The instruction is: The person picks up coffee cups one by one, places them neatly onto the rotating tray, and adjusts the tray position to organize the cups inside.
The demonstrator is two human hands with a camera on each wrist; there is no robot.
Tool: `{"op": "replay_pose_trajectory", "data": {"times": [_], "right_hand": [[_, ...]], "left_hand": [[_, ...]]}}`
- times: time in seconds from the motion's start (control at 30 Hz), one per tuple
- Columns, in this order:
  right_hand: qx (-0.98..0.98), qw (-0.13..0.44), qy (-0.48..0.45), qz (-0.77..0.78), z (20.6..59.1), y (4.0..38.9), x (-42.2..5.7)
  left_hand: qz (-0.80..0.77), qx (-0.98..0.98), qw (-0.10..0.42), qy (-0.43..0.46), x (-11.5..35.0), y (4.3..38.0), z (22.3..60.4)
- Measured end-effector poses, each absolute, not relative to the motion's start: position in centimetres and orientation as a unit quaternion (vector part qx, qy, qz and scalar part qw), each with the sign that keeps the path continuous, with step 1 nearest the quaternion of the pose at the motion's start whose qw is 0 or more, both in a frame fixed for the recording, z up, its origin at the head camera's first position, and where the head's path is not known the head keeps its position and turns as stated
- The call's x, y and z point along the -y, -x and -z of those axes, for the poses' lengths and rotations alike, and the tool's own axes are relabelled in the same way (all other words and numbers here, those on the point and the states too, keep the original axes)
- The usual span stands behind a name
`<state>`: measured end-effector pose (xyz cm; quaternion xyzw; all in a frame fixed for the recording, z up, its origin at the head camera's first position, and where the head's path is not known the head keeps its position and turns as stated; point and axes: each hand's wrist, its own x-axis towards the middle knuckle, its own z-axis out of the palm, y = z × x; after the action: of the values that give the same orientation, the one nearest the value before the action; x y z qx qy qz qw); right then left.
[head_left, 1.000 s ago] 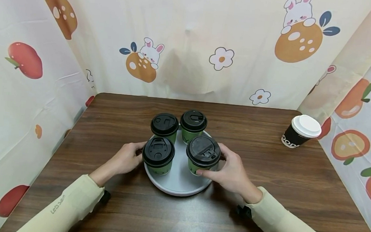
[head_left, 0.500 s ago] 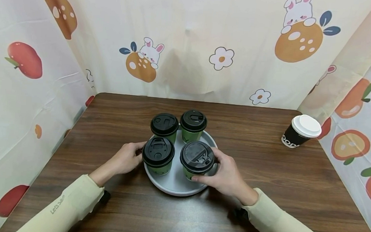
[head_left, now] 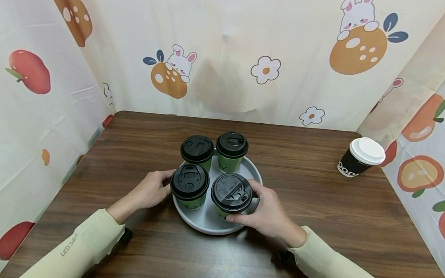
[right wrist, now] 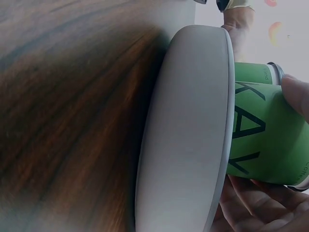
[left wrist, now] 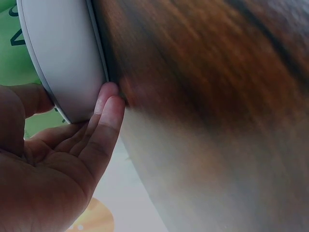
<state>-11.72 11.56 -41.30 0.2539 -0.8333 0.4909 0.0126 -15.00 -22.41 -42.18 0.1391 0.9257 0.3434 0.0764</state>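
Note:
A round pale grey tray [head_left: 212, 228] lies on the wooden table and bears green paper cups with black lids. My right hand [head_left: 270, 213] grips the front right cup [head_left: 231, 195], thumb in front and fingers round its far side. In the right wrist view, that green cup [right wrist: 270, 135] shows dark letters, its base hidden behind the tray wall [right wrist: 188, 130]. My left hand [head_left: 152, 190] holds the tray's left edge beside the front left cup [head_left: 189, 188]; the left wrist view shows its thumb at the rim and fingertips against the outer wall [left wrist: 63, 53].
Two more lidded green cups, back left [head_left: 197, 152] and back right [head_left: 231, 150], stand on the tray's far part. A black paper cup [head_left: 360, 157] with a white lid stands at the table's right edge. Printed cloth [head_left: 229, 36] hangs behind and on both sides.
My right hand has moved the front right cup left and towards me over the tray, closer to the front left cup. The left hand and the tray have stayed in place.

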Motion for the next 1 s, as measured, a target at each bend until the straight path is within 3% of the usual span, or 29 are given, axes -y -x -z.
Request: {"op": "replay_pose_trajectory", "data": {"times": [1.0], "right_hand": [[0.826, -0.003, -0.295, -0.481, 41.98, 11.61, -11.08]], "left_hand": [[-0.354, -0.921, 0.084, -0.138, 22.48, 15.05, 42.15]]}}
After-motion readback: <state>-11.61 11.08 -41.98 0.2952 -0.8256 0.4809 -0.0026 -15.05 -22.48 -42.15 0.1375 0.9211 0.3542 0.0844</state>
